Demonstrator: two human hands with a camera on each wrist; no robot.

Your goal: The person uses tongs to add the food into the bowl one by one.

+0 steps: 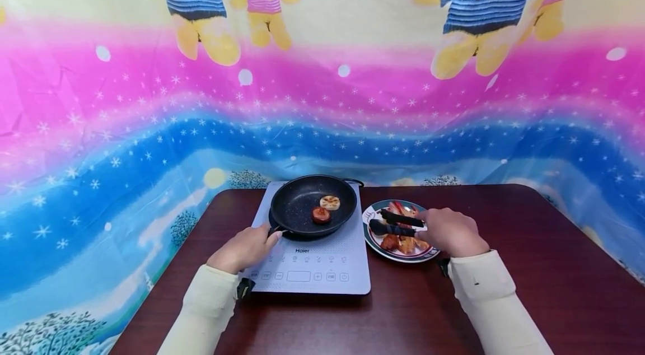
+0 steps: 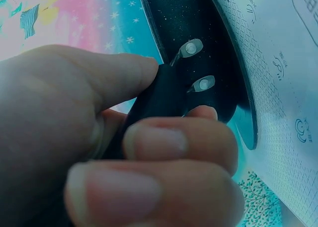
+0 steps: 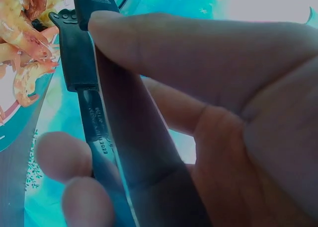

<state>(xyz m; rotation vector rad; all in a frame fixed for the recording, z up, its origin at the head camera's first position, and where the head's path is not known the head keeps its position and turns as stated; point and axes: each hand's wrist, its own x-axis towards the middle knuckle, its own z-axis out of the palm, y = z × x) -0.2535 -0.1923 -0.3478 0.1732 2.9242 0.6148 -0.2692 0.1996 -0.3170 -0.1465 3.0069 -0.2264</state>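
Note:
My left hand (image 1: 243, 250) grips the black handle (image 2: 158, 100) of a frying pan (image 1: 294, 206), thumb on one side and fingers curled round the other. In the pan lie a browned pale round slice (image 1: 330, 202) and a reddish-brown round piece (image 1: 321, 215). My right hand (image 1: 453, 230) holds black-tipped tongs (image 1: 405, 219) over a plate (image 1: 403, 258), and their tips stand apart in the head view. The plate bears browned pieces (image 1: 390, 242) and, in the right wrist view, orange-pink shrimp (image 3: 27, 38). Whether the tongs touch any food I cannot tell.
The pan is over a white induction cooker (image 1: 302, 282) with a button panel at the front. A black cord (image 1: 355, 182) runs behind it. Both stand with the plate on a dark red-brown table (image 1: 529, 265). A patterned cloth (image 1: 322, 92) hangs behind the table.

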